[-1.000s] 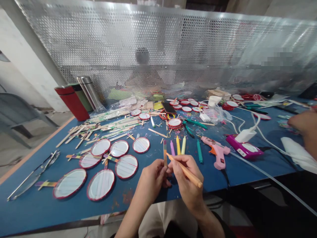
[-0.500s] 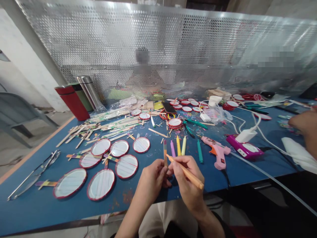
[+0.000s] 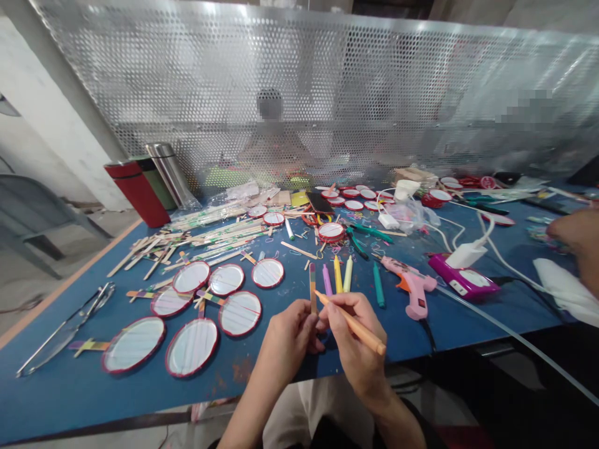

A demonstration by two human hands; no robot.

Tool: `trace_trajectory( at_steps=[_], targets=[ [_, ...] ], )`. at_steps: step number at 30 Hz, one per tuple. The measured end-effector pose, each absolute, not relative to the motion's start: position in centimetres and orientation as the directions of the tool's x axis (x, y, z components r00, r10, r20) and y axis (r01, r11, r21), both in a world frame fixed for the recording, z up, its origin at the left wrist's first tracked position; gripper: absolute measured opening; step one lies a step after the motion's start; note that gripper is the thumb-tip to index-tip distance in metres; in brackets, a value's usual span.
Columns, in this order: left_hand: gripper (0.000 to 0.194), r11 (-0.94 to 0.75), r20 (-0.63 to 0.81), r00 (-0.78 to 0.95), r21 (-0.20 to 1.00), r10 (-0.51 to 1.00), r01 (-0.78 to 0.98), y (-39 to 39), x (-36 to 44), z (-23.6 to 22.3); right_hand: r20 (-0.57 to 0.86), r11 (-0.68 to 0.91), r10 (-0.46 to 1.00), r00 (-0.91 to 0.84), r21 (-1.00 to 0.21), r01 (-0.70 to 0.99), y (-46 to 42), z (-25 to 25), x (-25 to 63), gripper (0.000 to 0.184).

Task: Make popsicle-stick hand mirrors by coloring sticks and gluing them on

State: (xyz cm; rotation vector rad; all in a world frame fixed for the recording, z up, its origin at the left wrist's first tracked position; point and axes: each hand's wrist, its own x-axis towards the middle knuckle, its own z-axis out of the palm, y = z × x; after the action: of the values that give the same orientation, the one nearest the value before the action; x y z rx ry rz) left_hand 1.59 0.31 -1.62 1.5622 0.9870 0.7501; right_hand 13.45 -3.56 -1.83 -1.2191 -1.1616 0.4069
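Between the fingers of my left hand (image 3: 292,333) a popsicle stick (image 3: 312,284) stands upright, coloured in bands of purple, green and orange; its lower end is hidden. My right hand (image 3: 358,333) grips an orange marker (image 3: 360,330), whose tip meets the stick's right edge just above my left fingers. Beyond my hands lie a purple marker (image 3: 326,279), a yellow marker (image 3: 337,274), a pale yellow marker (image 3: 347,274) and a teal marker (image 3: 378,285). Several round, red-rimmed discs (image 3: 191,348) with coloured stick handles rest to the left.
Right of the markers are a pink glue gun (image 3: 412,284) and a purple power strip (image 3: 461,277) with cables. Loose sticks (image 3: 159,249), bottles (image 3: 140,199) and eyeglasses (image 3: 65,330) occupy the left side. Another person's hand (image 3: 578,234) is at far right. A perforated metal panel (image 3: 327,93) stands behind.
Hardly anything differs. The orange marker has shifted very slightly in my right hand, while my left hand keeps the stick in the same place.
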Motion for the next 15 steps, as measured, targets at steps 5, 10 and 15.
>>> trace_trajectory(
  at_steps=[5, 10, 15],
  targets=[
    [0.019, -0.067, -0.025, 0.442, 0.979, 0.896, 0.193, 0.31, 1.63, -1.58, 0.471, 0.361, 0.775, 0.422, -0.877, 0.316, -3.65, -1.92, 13.39, 0.01],
    [0.019, -0.082, -0.014, 0.437, 0.977, 0.899, 0.199, 0.28, 1.59, -1.39, 0.466, 0.363, 0.799, 0.38, -0.878, 0.313, -3.53, -2.24, 13.56, 0.009],
    [0.019, -0.035, -0.051, 0.45, 0.983, 0.892, 0.181, 0.18, 1.62, -1.46, 0.469, 0.345, 0.755, 0.459, -0.879, 0.33, -3.6, -2.01, 13.52, 0.009]
  ],
)
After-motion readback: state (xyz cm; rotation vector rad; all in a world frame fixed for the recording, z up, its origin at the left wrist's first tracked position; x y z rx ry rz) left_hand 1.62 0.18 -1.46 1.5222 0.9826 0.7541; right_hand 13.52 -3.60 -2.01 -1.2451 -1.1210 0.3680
